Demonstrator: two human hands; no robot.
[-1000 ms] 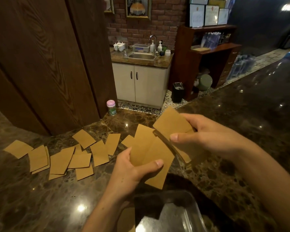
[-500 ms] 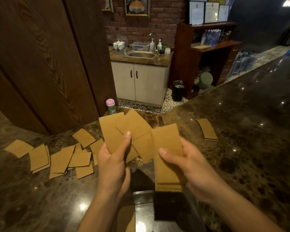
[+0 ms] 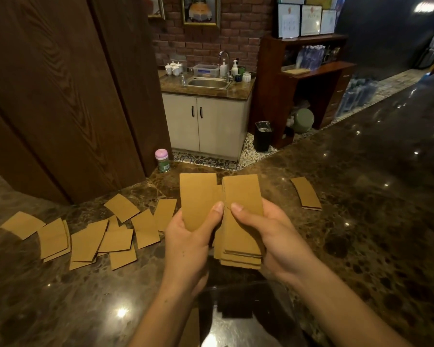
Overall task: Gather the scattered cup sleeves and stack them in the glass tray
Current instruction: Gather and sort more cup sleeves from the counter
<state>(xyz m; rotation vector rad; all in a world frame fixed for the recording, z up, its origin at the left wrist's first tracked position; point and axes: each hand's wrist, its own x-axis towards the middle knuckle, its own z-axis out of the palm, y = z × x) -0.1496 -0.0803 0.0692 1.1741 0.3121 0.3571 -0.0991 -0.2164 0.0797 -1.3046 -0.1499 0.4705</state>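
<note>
1. The left hand [image 3: 188, 244] pinches a cup sleeve [image 3: 198, 199], the right hand [image 3: 273, 236] grips a squared bundle [image 3: 241, 221] — both just above the glass tray [image 3: 238, 324].
2. Remaining: scattered sleeves [image 3: 90, 236] on the counter [image 3: 361, 246], a small pile [image 3: 306, 194] farther right — nothing clearly stacked yet.

Nothing legible anywhere. Print on the framed certificates [image 3: 310, 20] atop the shelf [image 3: 271, 96] too small to read; label on the pink-lidded jar [image 3: 163, 162] blurred; markings on the plastic box [image 3: 206, 69] behind the sink [image 3: 208, 83] likewise unreadable.
</note>
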